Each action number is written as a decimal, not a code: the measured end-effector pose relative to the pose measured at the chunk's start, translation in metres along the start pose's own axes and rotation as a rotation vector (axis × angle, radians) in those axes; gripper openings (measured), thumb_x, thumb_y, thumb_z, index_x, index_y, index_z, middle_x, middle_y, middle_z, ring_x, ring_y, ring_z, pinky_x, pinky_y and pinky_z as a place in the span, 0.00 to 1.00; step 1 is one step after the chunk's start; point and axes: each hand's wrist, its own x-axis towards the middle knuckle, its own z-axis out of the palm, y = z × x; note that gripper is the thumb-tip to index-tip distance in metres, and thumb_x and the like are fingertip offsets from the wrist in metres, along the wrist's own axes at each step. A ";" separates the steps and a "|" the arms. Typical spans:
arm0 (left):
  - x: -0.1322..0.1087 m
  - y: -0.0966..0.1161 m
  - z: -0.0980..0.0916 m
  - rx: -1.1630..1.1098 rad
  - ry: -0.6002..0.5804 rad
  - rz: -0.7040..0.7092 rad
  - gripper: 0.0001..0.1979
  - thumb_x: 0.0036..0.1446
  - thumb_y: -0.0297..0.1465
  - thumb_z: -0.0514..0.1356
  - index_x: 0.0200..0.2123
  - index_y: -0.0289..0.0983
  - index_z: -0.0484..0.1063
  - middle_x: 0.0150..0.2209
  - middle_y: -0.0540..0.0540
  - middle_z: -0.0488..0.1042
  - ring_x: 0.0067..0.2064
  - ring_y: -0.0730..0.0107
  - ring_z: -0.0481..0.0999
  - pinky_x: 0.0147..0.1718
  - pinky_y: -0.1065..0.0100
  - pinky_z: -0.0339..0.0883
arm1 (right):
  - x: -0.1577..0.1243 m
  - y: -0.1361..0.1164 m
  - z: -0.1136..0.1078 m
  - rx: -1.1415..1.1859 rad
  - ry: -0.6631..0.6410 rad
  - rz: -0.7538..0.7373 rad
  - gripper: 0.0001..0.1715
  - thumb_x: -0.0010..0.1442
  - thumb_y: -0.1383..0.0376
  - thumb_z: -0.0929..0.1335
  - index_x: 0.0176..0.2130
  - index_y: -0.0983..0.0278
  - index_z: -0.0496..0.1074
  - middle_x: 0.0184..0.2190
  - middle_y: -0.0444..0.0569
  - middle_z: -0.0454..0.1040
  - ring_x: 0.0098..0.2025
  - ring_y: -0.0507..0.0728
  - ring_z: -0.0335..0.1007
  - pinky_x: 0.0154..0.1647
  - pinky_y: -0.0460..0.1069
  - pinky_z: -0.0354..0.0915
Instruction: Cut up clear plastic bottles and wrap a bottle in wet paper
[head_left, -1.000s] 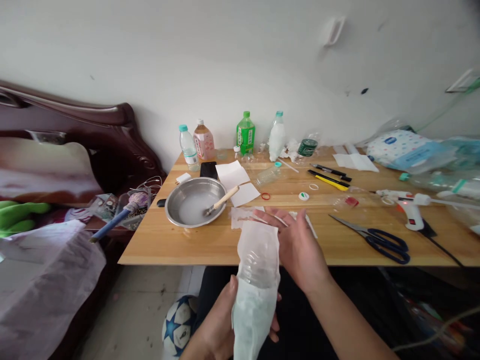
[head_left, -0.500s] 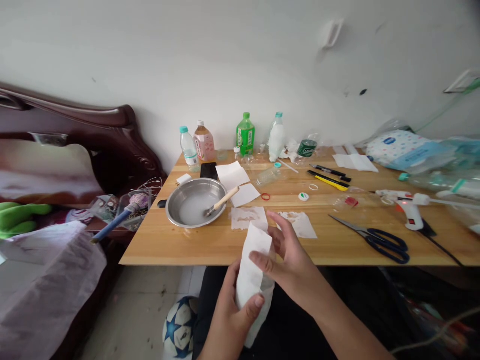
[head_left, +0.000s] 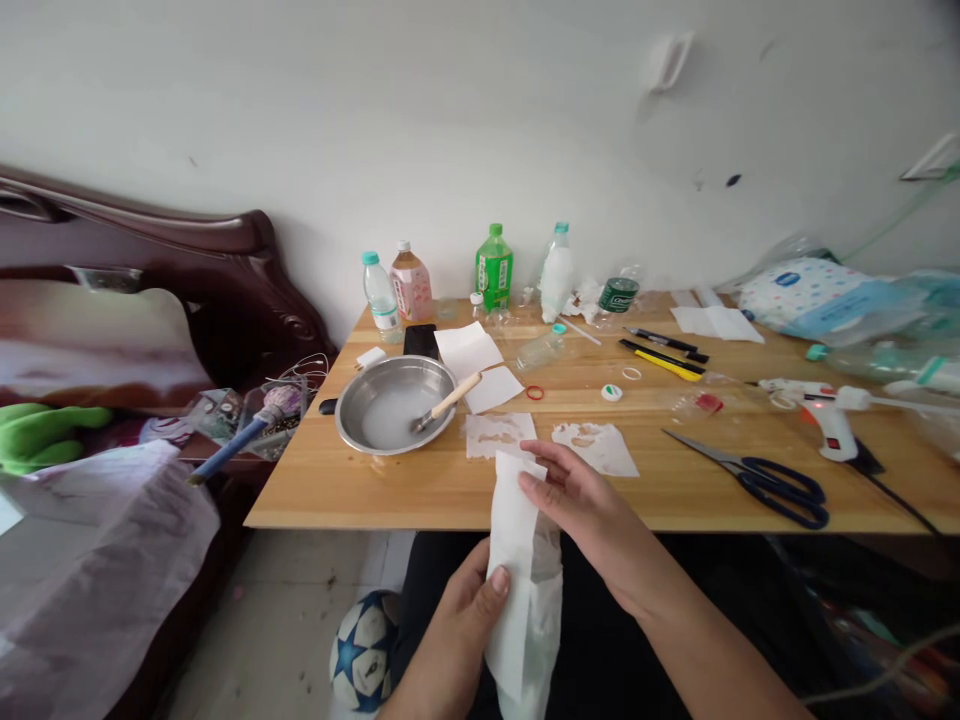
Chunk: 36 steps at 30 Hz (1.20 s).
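In front of the table edge, a plastic bottle (head_left: 546,610) is partly covered with white paper. A long white paper strip (head_left: 513,580) lies along its left side. My left hand (head_left: 461,640) is closed round the bottle low down, its thumb pressing on the strip. My right hand (head_left: 581,515) pinches the strip near its upper end, beside the bottle's top. Torn wet paper pieces (head_left: 609,452) lie on the table just beyond. A steel bowl (head_left: 360,440) of whitish liquid stands to the left, with a wooden-handled brush (head_left: 457,395) resting over its rim.
Scissors (head_left: 757,478) and a hot glue gun (head_left: 829,415) lie on the right of the wooden table (head_left: 360,500). Several bottles, among them a green bottle (head_left: 494,270), stand along the wall. White sheets (head_left: 471,350) lie behind the bowl. A ball (head_left: 365,650) is on the floor.
The paper strip has swung flatter along the bottle's left side, and more of the bottle shows. My right thumb has moved up to the strip's upper end.
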 end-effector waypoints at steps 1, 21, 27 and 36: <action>0.000 0.002 0.001 0.008 -0.021 -0.007 0.30 0.56 0.47 0.65 0.56 0.36 0.73 0.51 0.37 0.78 0.57 0.46 0.73 0.58 0.53 0.60 | 0.000 0.001 0.000 -0.008 -0.012 0.005 0.33 0.52 0.48 0.75 0.52 0.59 0.72 0.45 0.51 0.77 0.50 0.62 0.72 0.46 0.53 0.69; -0.002 0.035 -0.014 0.940 0.029 0.185 0.21 0.59 0.38 0.62 0.55 0.39 0.71 0.53 0.44 0.77 0.54 0.55 0.74 0.55 0.63 0.64 | 0.029 -0.049 0.007 -1.531 -0.977 -0.694 0.36 0.66 0.40 0.60 0.46 0.68 0.76 0.40 0.58 0.78 0.45 0.66 0.75 0.46 0.59 0.69; -0.003 0.035 -0.015 0.789 -0.077 -0.002 0.27 0.62 0.46 0.58 0.59 0.38 0.70 0.57 0.42 0.75 0.58 0.52 0.72 0.57 0.61 0.61 | 0.040 -0.060 0.012 -1.596 -1.167 -0.279 0.44 0.60 0.33 0.56 0.47 0.63 0.77 0.38 0.58 0.79 0.38 0.66 0.76 0.32 0.53 0.66; -0.003 0.011 -0.028 0.340 -0.181 -0.107 0.25 0.64 0.44 0.59 0.60 0.38 0.70 0.56 0.41 0.75 0.59 0.51 0.71 0.58 0.56 0.60 | 0.059 -0.056 0.027 -1.633 -1.439 -0.051 0.52 0.62 0.33 0.51 0.49 0.68 0.78 0.37 0.58 0.78 0.32 0.62 0.72 0.28 0.51 0.61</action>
